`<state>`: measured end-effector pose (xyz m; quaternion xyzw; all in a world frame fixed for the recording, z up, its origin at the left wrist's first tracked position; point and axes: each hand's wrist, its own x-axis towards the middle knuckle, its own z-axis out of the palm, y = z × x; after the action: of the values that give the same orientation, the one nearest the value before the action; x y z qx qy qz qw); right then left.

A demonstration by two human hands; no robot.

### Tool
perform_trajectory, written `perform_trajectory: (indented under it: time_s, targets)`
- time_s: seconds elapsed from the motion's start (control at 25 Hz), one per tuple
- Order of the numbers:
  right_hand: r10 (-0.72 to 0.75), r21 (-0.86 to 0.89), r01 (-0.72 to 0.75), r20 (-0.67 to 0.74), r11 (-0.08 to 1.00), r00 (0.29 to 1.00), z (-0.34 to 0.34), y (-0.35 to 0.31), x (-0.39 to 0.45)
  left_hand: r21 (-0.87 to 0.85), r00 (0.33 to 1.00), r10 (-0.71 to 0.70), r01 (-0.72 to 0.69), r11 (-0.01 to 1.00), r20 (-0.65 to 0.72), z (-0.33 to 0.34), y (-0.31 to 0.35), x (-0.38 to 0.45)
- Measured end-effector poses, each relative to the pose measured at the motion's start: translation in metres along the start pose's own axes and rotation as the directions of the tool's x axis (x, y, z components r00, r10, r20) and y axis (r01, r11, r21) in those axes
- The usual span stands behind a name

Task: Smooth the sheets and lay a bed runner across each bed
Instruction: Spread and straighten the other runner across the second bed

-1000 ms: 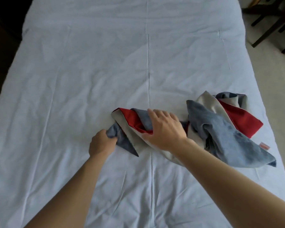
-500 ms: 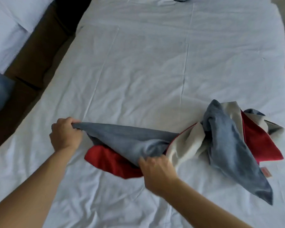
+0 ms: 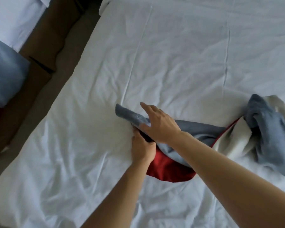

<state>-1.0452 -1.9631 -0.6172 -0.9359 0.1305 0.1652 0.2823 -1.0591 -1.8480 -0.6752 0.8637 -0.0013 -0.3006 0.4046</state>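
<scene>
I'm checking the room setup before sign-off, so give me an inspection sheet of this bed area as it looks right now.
Surface: white sheet, wrinkled, with fold creases.
Job's things: bed runner, blue, red and cream, bunched, not spread.
Clutter: nothing seen.
Hands: left hand grips the runner's edge; right hand rests on its blue end, fingers straight.
Cables: nothing seen.
Surroundings: second bed at left with a blue and red cloth on it; brown floor between.

A crumpled blue, red and cream bed runner (image 3: 204, 132) lies bunched on the creased white sheet (image 3: 171, 63).
</scene>
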Motion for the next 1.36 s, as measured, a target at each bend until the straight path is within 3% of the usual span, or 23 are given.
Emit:
perform_trajectory:
  time_s: [0.12, 0.28, 0.32, 0.4, 0.48, 0.52, 0.64, 0.76, 0.84, 0.92, 1.04, 1.16, 1.36]
  targets:
    - [-0.092, -0.068, 0.094, 0.027, 0.993, 0.995, 0.021, -0.027, 0.019, 0.115, 1.000, 0.011, -0.010, 0.993, -0.006, -0.012, -0.007, 0.005]
    - [-0.042, -0.331, 0.060, 0.062, 0.942, 0.997, 0.030, -0.046, 0.038, 0.010, 0.997, -0.029, 0.030, 1.000, -0.078, -0.074, -0.026, 0.017]
    - [0.005, -0.305, -0.002, 0.009, 0.952, 1.000, 0.025, -0.051, 0.043, 0.021, 0.995, -0.020, 0.023, 1.000, -0.098, -0.097, -0.029, 0.021]
    - [0.095, -0.100, -0.123, -0.251, 0.987, 0.963, 0.012, -0.062, 0.052, 0.031, 0.981, 0.028, -0.023, 0.999, -0.194, -0.138, -0.033, 0.037]
    - [0.132, 0.081, -0.106, -0.474, 0.991, 0.871, 0.007, -0.076, 0.063, 0.009, 0.960, 0.017, -0.015, 1.000, -0.281, -0.178, -0.032, 0.053]
    - [0.087, 0.044, -0.075, -0.480, 0.996, 0.873, 0.009, -0.086, 0.067, -0.012, 0.954, -0.017, 0.014, 1.000, -0.299, -0.195, -0.035, 0.059]
    - [-0.159, -0.257, 0.082, -0.291, 0.963, 0.944, 0.030, -0.108, 0.077, 0.079, 0.956, -0.195, 0.217, 0.973, -0.220, -0.208, -0.056, 0.059]
    - [-0.398, -0.566, 0.354, 0.050, 0.744, 0.916, 0.052, -0.121, 0.087, 0.099, 0.928, -0.373, 0.372, 0.923, -0.016, -0.186, -0.074, 0.039]
    - [-0.423, -0.674, 0.506, 0.303, 0.538, 0.854, 0.066, -0.122, 0.095, 0.034, 0.921, -0.385, 0.383, 0.923, 0.059, -0.172, -0.075, 0.030]
    - [-0.414, -0.697, 0.536, 0.361, 0.476, 0.836, 0.072, -0.121, 0.100, 0.051, 0.955, -0.294, 0.291, 0.955, 0.048, -0.168, -0.075, 0.028]
    - [-0.491, -0.711, 0.474, 0.205, 0.519, 0.847, 0.070, -0.118, 0.113, 0.065, 0.987, -0.151, 0.148, 0.987, 0.056, -0.186, -0.075, 0.033]
    - [-0.505, -0.659, 0.403, 0.041, 0.635, 0.862, 0.066, -0.133, 0.126, 0.101, 0.997, -0.058, 0.053, 0.993, 0.046, -0.229, -0.077, 0.048]
    - [-0.615, -0.563, 0.406, -0.246, 0.720, 0.749, 0.068, -0.215, 0.176, 0.312, 0.968, 0.094, -0.018, 0.950, -0.231, -0.338, -0.096, 0.097]
